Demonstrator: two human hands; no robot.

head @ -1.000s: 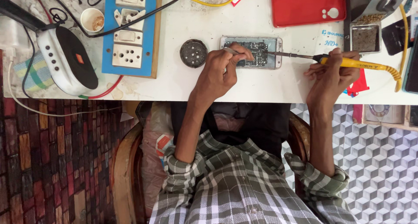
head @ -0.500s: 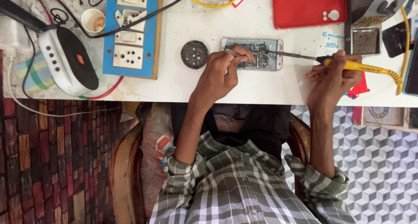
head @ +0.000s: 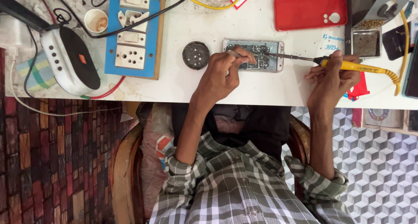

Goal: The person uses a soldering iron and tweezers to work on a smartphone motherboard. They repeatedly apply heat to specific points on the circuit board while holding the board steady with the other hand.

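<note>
A white worktop (head: 244, 87) spans the upper part of the view, and a round-backed wooden chair (head: 126, 163) is seen below its near edge, over a floor of brown brick pattern on one side and grey cube pattern on the other. On the worktop's left end a blue switchboard with white sockets and switches (head: 133, 32) is laid flat, and just beside it a white oval device with a black face (head: 72, 60) is set. Further right, near the far edge, a red rectangular phone cover (head: 305, 10) is placed. Near the middle of the worktop an opened silver phone with its circuit board exposed (head: 265, 54) lies flat, with a small round dark tin (head: 196, 55) just to its left. The left hand (head: 220, 76) rests on the phone's left end, its fingers closed on slim metal tweezers (head: 233, 54) that point onto the board. A yellow-handled soldering iron (head: 348, 65) is held in a narrow pen grip by the right hand (head: 333, 78), and its thin metal tip is laid against the phone's right edge. A small white cup (head: 96, 20) stands near the switchboard's far left corner.
</note>
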